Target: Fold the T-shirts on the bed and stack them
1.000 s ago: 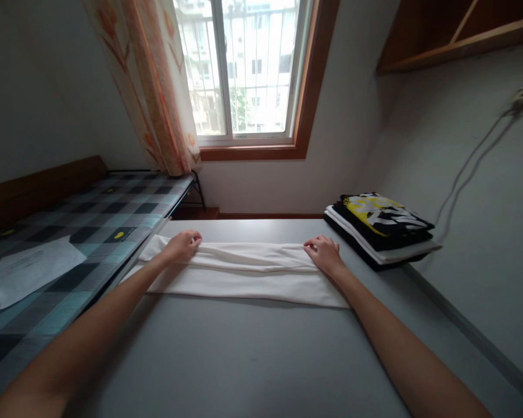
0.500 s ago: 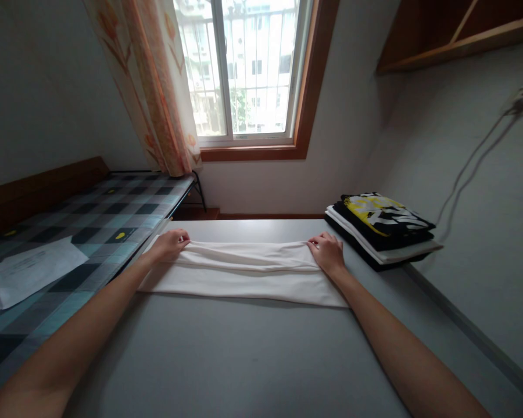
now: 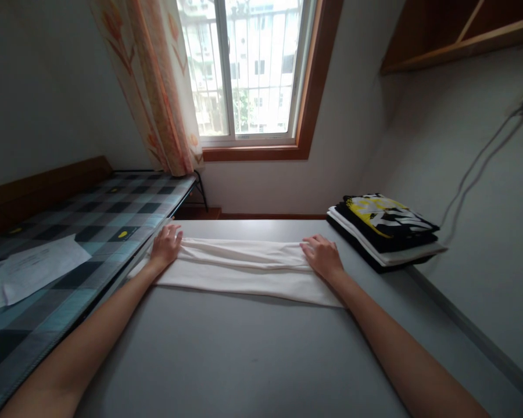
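Note:
A white folded cloth garment (image 3: 244,280) lies as a long strip across the grey table (image 3: 244,360), with loose creases along its far half. On its left end rests my left hand (image 3: 167,246), palm down and fingers stretched forward. My right hand (image 3: 324,255) lies over the right end, its fingers extended and slightly bent near the far edge. Neither hand pinches the fabric. Parts of both garment ends are covered by my hands and forearms; its exact kind cannot be made out.
A stack of folded clothes (image 3: 383,232), black and white with a yellow-patterned piece on top, sits at the table's back right by the wall. To the left stands a bed with a checked mattress (image 3: 148,203) and white papers (image 3: 43,270) on it. A curtain (image 3: 157,87) hangs beside the window.
Both hands have let go of the garment's far edge, which they were pinching, and now lie with fingers extended on it. The left hand has turned more forward. The view has shifted slightly.

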`<state>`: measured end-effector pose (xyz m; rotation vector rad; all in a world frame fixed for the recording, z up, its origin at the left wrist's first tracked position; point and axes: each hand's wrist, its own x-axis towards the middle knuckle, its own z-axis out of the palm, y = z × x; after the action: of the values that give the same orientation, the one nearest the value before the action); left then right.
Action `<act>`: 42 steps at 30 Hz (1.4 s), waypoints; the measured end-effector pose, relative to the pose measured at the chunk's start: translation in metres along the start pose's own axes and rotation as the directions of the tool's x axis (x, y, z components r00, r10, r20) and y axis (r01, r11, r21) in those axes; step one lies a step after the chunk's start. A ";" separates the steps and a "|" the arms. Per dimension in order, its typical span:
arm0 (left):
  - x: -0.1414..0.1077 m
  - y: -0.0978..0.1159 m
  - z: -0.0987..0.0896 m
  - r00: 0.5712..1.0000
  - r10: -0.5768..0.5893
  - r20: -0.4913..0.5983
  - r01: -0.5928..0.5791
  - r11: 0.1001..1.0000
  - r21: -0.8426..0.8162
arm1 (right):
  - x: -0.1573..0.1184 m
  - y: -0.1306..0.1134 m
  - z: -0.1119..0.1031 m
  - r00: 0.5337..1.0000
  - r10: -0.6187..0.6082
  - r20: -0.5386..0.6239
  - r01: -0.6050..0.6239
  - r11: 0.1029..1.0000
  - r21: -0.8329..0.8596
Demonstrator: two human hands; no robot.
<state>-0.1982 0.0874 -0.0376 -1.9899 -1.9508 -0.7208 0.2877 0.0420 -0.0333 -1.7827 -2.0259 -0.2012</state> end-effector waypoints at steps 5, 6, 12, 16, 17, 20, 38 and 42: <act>-0.011 -0.009 -0.004 0.993 -0.107 0.042 0.104 0.993 0.052 | -0.009 -0.025 0.007 0.964 -0.203 0.170 0.197 0.979 0.051; -0.013 -0.012 -0.004 0.990 -0.122 0.065 0.118 0.991 0.057 | -0.010 -0.027 0.009 0.955 -0.211 0.210 0.208 0.977 0.034; -0.020 -0.025 -0.005 0.984 -0.132 0.117 0.126 0.990 0.062 | -0.004 -0.019 0.017 0.941 -0.173 0.291 0.185 0.983 -0.011; -0.025 -0.024 -0.011 0.989 -0.140 0.042 0.139 0.990 0.039 | 0.010 -0.011 0.022 0.938 -0.152 0.313 0.166 0.986 -0.018; -0.026 -0.022 -0.013 0.988 -0.153 0.034 0.151 0.988 0.044 | 0.013 -0.010 0.023 0.936 -0.153 0.317 0.167 0.986 -0.017; -0.031 -0.016 -0.018 0.984 -0.176 0.007 0.174 0.980 0.097 | 0.018 -0.009 0.024 0.935 -0.159 0.318 0.173 0.985 -0.017; -0.038 -0.002 -0.022 0.981 0.131 0.144 -0.122 0.990 -0.072 | 0.006 -0.012 0.019 0.902 -0.361 0.235 0.351 0.933 0.086; -0.040 0.001 -0.022 0.987 0.067 0.145 -0.067 0.998 -0.005 | 0.005 -0.015 0.019 0.908 -0.312 0.278 0.314 0.949 0.038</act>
<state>-0.2001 0.0424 -0.0397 -2.1518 -1.9514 -0.5746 0.2685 0.0516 -0.0458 -1.5496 -2.5148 -0.0513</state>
